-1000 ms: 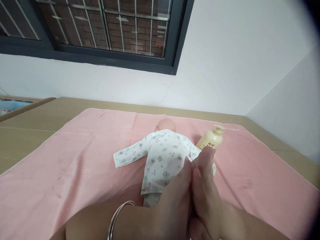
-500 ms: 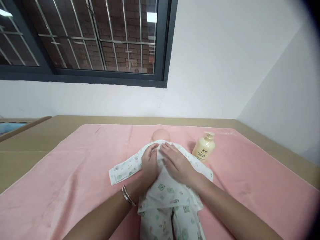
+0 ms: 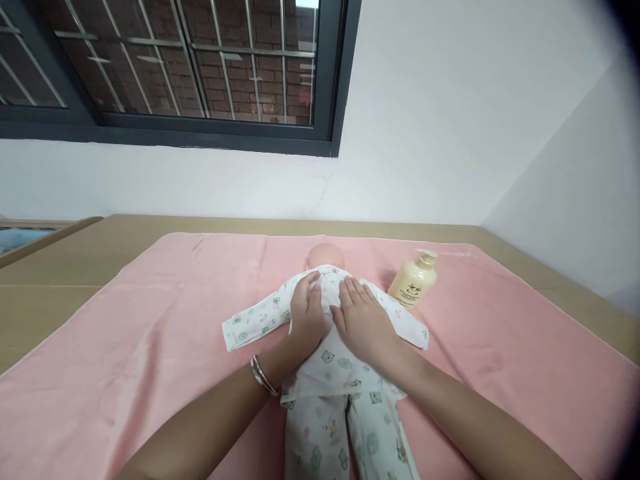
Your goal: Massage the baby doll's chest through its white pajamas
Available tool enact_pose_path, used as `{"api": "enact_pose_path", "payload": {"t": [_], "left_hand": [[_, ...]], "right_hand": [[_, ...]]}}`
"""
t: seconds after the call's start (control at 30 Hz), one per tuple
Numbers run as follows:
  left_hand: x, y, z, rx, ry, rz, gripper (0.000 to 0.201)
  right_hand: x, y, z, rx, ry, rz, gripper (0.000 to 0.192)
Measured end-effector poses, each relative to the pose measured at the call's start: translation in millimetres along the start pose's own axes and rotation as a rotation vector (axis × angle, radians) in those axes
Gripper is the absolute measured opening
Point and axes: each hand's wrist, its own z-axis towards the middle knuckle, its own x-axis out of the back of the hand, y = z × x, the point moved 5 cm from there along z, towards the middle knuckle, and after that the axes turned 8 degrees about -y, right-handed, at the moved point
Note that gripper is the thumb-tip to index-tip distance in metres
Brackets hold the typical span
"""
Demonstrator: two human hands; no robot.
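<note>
A baby doll lies on its back or front, I cannot tell which, its bald head (image 3: 326,255) at the far end. It wears a white printed long-sleeved top (image 3: 345,363) and matching trousers (image 3: 320,433). My left hand (image 3: 307,312) rests along the left side of the doll's upper body, thumb and fingers apart, with silver bangles (image 3: 263,375) at the wrist. Flat on the right side of the upper body lies my right hand (image 3: 364,320), fingers stretched out and thumb toward the middle. Neither hand grips anything. The doll's sleeves spread out to both sides.
A cream pump bottle (image 3: 414,280) stands tilted in view beside the doll's right-hand sleeve. Under everything is a pink mat (image 3: 200,307) on a wooden tabletop (image 3: 65,273). Behind it rise a white wall (image 3: 425,133) and a dark-framed barred window (image 3: 215,137).
My right hand has shifted from the middle of the upper body outward to the right. My left hand has stayed close to its place. The view has tipped slightly downward.
</note>
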Motion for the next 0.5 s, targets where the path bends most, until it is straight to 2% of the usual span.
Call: {"api": "enact_pose_path", "payload": {"t": [0.13,0.2,0.27,0.37,0.43,0.5], "left_hand": [[-1.1,-2.0,-0.2,-0.037,-0.009,0.014,0.028],[-1.1,-1.8,-0.2,-0.044,-0.003,0.004,0.028],[-1.2,-1.4,-0.2,-0.047,-0.001,0.011,0.028],[-1.1,-1.2,-0.3,-0.054,0.004,0.039,0.028],[-1.0,-1.6,-0.5,-0.061,0.007,0.054,0.028],[-0.7,-1.4,-0.7,-0.078,0.015,0.071,0.029]], "right_hand": [[2.6,-9.8,3.9,0.293,-0.041,0.057,0.050],[2.9,1.2,14.2,0.330,-0.061,0.120,0.049],[1.4,17.5,25.0,0.239,-0.056,0.164,0.051],[-2.6,31.6,28.3,0.020,-0.034,0.135,0.058],[-3.4,25.8,19.8,-0.062,-0.017,0.059,0.060],[-1.9,10.0,8.0,-0.033,0.002,-0.009,0.057]]}}
